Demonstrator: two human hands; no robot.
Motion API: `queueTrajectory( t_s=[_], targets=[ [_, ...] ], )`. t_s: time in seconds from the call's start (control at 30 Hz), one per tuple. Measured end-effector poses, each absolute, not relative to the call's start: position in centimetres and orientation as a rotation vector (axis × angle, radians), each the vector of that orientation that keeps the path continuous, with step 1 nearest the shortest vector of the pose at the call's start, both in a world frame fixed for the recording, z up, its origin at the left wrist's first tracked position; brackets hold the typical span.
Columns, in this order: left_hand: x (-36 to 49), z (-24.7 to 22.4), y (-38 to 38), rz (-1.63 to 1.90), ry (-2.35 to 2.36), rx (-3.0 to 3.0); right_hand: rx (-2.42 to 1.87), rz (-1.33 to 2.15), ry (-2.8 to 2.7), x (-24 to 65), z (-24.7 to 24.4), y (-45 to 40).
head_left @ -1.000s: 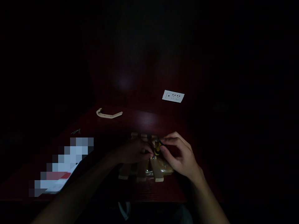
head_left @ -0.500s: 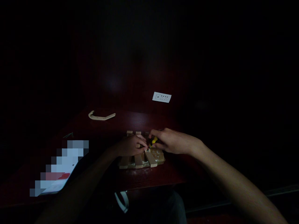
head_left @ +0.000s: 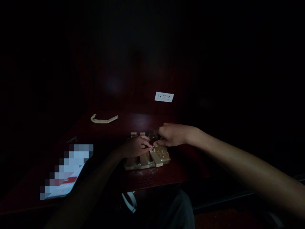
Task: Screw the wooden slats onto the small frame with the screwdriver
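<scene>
On the dark red table, several pale wooden slats (head_left: 156, 159) lie across a brownish, shiny wrapped block (head_left: 164, 154). My left hand (head_left: 135, 147) rests over the slats, its fingertips pinched by a small metallic piece (head_left: 153, 149) at the upper end of the right slat. To the right, my right hand (head_left: 168, 135) is closed on a yellow and black tool (head_left: 156, 146), mostly hidden by the fingers, its tip near the left fingertips. What exactly the left fingers pinch is too small to tell.
A curved wooden piece (head_left: 104, 120) lies at the back left of the table (head_left: 140, 119). A lit screen (head_left: 69, 178), partly pixelated, lies at the left. Small thin items (head_left: 72, 139) sit behind it. A white socket plate (head_left: 164, 97) is on the wall; a pale strap (head_left: 130, 202) hangs below the table edge.
My right hand has turned and shifted slightly up, covering more of the yellow tool. My left hand stays at the slats. The whole view has shifted a little.
</scene>
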State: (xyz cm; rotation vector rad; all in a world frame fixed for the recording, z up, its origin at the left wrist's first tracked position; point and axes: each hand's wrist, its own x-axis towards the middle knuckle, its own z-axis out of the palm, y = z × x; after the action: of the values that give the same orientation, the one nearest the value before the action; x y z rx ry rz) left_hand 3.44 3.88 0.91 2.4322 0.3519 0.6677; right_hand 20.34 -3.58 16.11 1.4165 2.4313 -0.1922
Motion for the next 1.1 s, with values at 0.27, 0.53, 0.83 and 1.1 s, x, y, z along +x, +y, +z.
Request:
queueTrajectory(
  t_s=[0.27,0.53,0.83,1.1],
  targets=[
    [3.4,0.5,4.1,0.672,0.350,2.439,1.358,-0.298,2.473,20.2,16.9,-3.8],
    [3.3,1.0,3.9,0.590,0.407,2.432,1.367,-0.193,2.431,19.5,16.4,-3.5],
    [3.3,1.5,3.7,0.605,0.395,2.445,1.474,-0.239,2.317,18.1,17.1,-4.1],
    [3.3,1.1,3.8,0.595,0.442,2.426,1.423,-0.180,2.382,18.9,16.9,-4.0]
  ],
)
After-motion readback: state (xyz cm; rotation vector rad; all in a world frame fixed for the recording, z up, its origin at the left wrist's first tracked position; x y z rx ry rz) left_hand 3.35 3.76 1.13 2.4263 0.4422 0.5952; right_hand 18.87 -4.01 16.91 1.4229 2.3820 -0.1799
